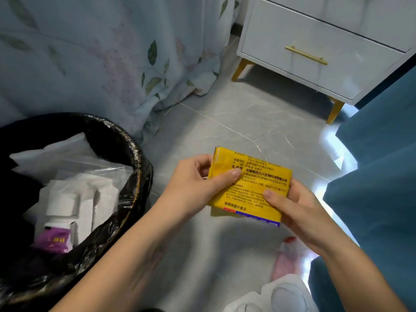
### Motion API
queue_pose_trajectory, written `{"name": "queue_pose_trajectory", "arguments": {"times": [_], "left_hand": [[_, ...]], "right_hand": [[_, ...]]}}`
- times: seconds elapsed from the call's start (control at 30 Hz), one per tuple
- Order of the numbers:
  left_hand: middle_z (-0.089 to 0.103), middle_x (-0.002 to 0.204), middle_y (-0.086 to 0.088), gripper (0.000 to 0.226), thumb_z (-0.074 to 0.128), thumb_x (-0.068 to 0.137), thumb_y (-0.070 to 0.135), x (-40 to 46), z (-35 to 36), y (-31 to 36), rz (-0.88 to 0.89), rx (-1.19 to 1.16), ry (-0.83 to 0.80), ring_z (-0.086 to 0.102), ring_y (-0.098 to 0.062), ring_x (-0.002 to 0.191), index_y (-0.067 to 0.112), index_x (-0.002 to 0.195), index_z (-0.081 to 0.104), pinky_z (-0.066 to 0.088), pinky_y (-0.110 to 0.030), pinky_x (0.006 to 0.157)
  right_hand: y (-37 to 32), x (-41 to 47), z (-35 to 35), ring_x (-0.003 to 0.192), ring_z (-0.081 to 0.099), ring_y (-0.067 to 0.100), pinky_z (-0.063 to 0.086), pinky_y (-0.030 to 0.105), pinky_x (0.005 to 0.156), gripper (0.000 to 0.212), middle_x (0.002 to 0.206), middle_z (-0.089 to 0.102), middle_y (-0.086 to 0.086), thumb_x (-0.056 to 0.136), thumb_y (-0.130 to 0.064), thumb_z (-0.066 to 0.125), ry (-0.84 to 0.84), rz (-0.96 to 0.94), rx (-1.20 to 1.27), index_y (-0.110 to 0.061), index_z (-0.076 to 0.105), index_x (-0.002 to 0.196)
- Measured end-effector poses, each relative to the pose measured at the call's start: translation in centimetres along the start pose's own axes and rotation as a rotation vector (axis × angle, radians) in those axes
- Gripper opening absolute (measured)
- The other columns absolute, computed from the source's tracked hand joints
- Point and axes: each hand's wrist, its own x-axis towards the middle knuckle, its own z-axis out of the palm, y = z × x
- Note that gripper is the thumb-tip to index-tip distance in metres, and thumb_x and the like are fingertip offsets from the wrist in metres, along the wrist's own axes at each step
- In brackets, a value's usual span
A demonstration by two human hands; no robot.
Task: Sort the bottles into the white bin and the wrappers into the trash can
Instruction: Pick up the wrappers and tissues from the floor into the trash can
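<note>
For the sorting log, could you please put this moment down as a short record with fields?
held item: yellow wrapper, flat, printed side up, above the floor
left hand: pinches the wrapper's left edge
right hand: grips its lower right part
trash can: left of the hands, black liner, white paper and a purple packet inside
white bin: not in view
other litter: pale wrappers on the floor near the right arm
surroundings: white nightstand, floral curtain
</note>
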Motion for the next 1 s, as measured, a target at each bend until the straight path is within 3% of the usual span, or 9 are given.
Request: {"name": "queue_pose_trajectory", "arguments": {"times": [0.1,0.2,0.3,0.4,0.53,0.63,0.7,0.87,1.0], "left_hand": [[0.075,0.097,-0.001,0.044,0.082,0.065,0.031,-1.8,-2.0,0.9,0.065,0.185,0.152,0.071,-0.013,0.088,0.016,0.103,0.068,0.057,-0.038,0.085],[0.067,0.11,0.007,0.053,0.078,0.061,0.034,-5.4,-6.7,2.0,0.129,0.342,0.315,0.065,-0.009,0.102,0.024,0.11,0.06,0.053,-0.033,0.092],[0.073,0.091,0.007,0.023,0.078,0.075,0.021,-10.0,-12.3,3.0,0.109,0.314,0.442,0.067,-0.001,0.082,0.023,0.096,0.068,0.057,-0.023,0.072],[0.074,0.078,0.001,0.013,0.071,0.08,0.009,-13.3,-16.4,2.6,0.081,0.297,0.535,0.066,-0.004,0.072,0.02,0.085,0.069,0.054,-0.02,0.063],[0.073,0.074,0.001,0.008,0.072,0.081,0.015,-14.1,-18.4,1.0,0.03,0.429,0.609,0.062,-0.003,0.063,0.023,0.08,0.07,0.052,-0.022,0.065],[0.074,0.075,0.003,0.003,0.072,0.079,0.027,-14.4,-18.5,0.2,0.018,0.48,0.61,0.068,-0.009,0.07,0.025,0.079,0.07,0.054,-0.029,0.075],[0.073,0.076,0.005,0.001,0.071,0.081,0.026,-14.8,-18.4,0.1,0.003,0.546,0.575,0.069,-0.008,0.073,0.026,0.081,0.07,0.054,-0.025,0.075],[0.072,0.076,0.009,0.006,0.069,0.083,0.022,-15.7,-18.6,-0.1,-0.003,0.632,0.52,0.066,0.002,0.069,0.027,0.086,0.067,0.049,-0.007,0.062],[0.07,0.081,0.015,0.008,0.067,0.083,0.03,-16.4,-18.2,-0.6,0.006,0.791,0.42,0.066,0.005,0.075,0.032,0.091,0.066,0.055,-0.019,0.074]], "right_hand": [[-0.2,1.2,2.4,0.089,0.072,0.019,0.057,0.022,0.067,0.095,0.103,0.074,0.003,0.031,-0.06,0.088,0.028,-0.085,-0.1,-0.013,0.062,0.109],[-1.6,2.9,6.1,0.085,0.072,0.011,0.056,0.017,0.067,0.09,0.095,0.075,-0.007,0.03,-0.068,0.083,-0.002,-0.216,-0.19,-0.018,0.062,0.102],[-4.2,5.2,10.1,0.085,0.071,0.005,0.056,0.017,0.072,0.074,0.094,0.075,-0.012,0.041,-0.07,0.079,0.003,-0.371,-0.253,-0.024,0.06,0.097],[-7.3,7.6,15.9,0.092,0.067,0.013,0.053,0.032,0.085,0.037,0.103,0.071,-0.004,0.072,-0.044,0.076,-0.013,-0.589,-0.491,-0.029,0.055,0.098],[-8.5,10.7,25.2,0.092,0.06,0.033,0.038,0.035,0.069,0.037,0.094,0.063,0.013,0.086,-0.026,0.065,-0.338,-0.773,-1.089,-0.009,0.044,0.112],[-6.7,12.5,30.0,0.098,0.059,0.036,0.037,0.034,0.066,0.039,0.105,0.063,0.018,0.091,-0.03,0.058,-0.651,-0.726,-1.494,-0.008,0.039,0.117],[-4.8,13.4,32.1,0.103,0.06,0.035,0.037,0.033,0.068,0.044,0.115,0.062,0.018,0.093,-0.03,0.055,-0.775,-0.66,-1.687,-0.011,0.037,0.127],[0.2,13.6,36.3,0.122,0.049,0.033,0.042,0.04,0.092,0.04,0.135,0.049,0.016,0.1,-0.024,0.03,-0.751,-0.747,-1.892,-0.015,0.033,0.139],[3.8,13.9,37.0,0.128,0.038,0.032,0.039,0.043,0.096,0.04,0.139,0.043,0.012,0.1,-0.028,0.031,-0.688,-0.677,-1.926,-0.018,0.036,0.139]]}}
